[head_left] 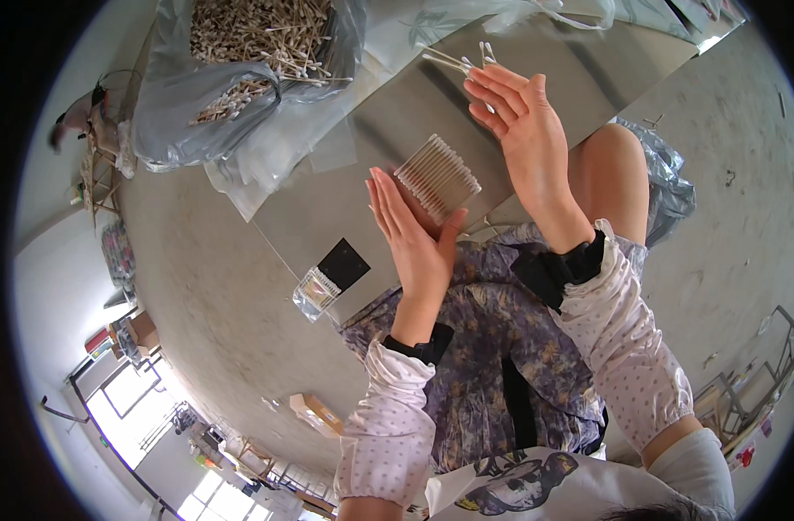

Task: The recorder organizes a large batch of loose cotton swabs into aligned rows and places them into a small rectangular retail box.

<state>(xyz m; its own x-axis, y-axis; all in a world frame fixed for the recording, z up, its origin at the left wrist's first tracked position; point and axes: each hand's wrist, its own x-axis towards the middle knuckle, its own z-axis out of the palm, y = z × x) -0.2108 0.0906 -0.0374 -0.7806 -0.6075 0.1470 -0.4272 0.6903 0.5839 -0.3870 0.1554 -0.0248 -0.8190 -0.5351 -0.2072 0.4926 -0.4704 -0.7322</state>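
Observation:
A neat row of cotton swabs (pixel 439 180) lies side by side on the grey metal table. My left hand (pixel 417 247) rests along its near left side, fingers stretched out and thumb apart at the row's lower corner. Farther right, my right hand (pixel 529 139) is open with its fingers extended. Several loose cotton swabs (pixel 453 61) lie just beyond and under its fingertips; whether any is between the fingers is hard to make out.
A clear plastic bag heaped with cotton swabs (pixel 258 35) stands at the far left. Near the table's left edge lie a small clear pack of swabs (pixel 316 293) and a black square (pixel 343 264). Grey plastic (pixel 671 187) hangs beside my right knee.

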